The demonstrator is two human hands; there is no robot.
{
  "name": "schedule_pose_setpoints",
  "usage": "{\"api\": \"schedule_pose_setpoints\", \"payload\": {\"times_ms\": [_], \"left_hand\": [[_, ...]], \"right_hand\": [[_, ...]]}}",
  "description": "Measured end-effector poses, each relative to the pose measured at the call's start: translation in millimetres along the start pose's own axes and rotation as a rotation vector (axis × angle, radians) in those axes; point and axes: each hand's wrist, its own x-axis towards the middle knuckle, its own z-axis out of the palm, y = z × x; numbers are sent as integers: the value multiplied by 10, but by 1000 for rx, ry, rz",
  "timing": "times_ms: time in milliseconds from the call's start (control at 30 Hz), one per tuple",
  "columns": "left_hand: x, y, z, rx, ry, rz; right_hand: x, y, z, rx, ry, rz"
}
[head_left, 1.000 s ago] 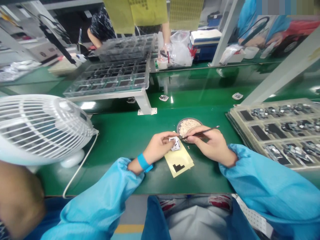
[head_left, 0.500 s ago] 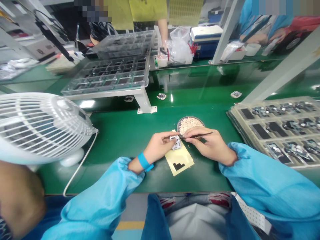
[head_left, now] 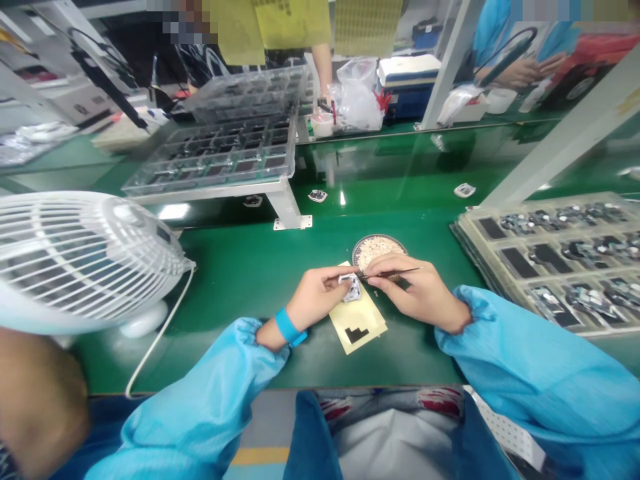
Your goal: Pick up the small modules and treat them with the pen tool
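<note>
My left hand [head_left: 320, 293] grips a small white plastic housing [head_left: 353, 288] between thumb and fingers, above a yellow backing sheet [head_left: 367, 313]. Dark stepped patches [head_left: 357, 334] show on the sheet's lower part. In my right hand [head_left: 413, 290] are dark tweezers [head_left: 395, 272], pinched between thumb and fingers, their tip at the upper right edge of the housing. What lies at the tip is too small to make out. Just behind my hands stands a round dark dish [head_left: 380, 248] full of tiny pale pieces.
A white fan [head_left: 90, 260] with its cord stands at the left. On the right lies a tray of electronic parts [head_left: 545, 260]. Behind, a raised shelf [head_left: 287, 200] carries clear trays [head_left: 220, 160]. Loose white housings [head_left: 465, 191] sit on the green strip; people are across the bench.
My hands stay almost in place at the housing. The tweezers have tilted slightly flatter in my right hand. The whole view has shifted a little.
</note>
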Motion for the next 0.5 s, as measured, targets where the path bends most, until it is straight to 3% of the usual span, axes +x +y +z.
{"api": "schedule_pose_setpoints", "payload": {"times_ms": [500], "left_hand": [[-15, 0, 15, 75, 17, 15]], "right_hand": [[-1, 0, -5, -27, -29, 5]]}}
